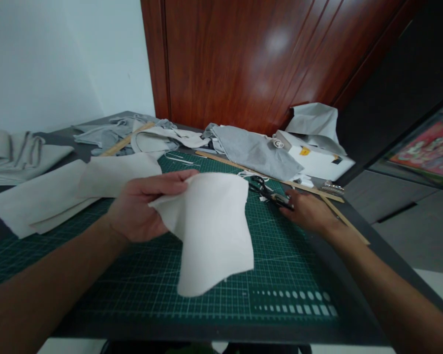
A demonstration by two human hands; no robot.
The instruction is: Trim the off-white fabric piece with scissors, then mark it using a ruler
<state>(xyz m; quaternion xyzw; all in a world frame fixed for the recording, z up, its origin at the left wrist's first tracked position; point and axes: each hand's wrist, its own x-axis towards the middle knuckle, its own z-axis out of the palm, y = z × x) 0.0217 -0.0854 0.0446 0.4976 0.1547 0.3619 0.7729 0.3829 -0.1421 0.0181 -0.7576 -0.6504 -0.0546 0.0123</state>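
Observation:
My left hand (142, 209) is closed on the upper left edge of a piece of white fabric (212, 231), holding it up over the green cutting mat (140, 282) so it hangs down. My right hand (308, 211) rests on the mat's right side, fingers curled around the handles of black scissors (268, 191) that lie on the mat with the blades pointing away to the left.
More white fabric pieces (59, 191) lie left on the mat. Grey fabric (254, 150) and a white box (317, 157) sit at the back, with wooden rulers (127, 140) (339, 209). A brown door stands behind. The table edge drops off on the right.

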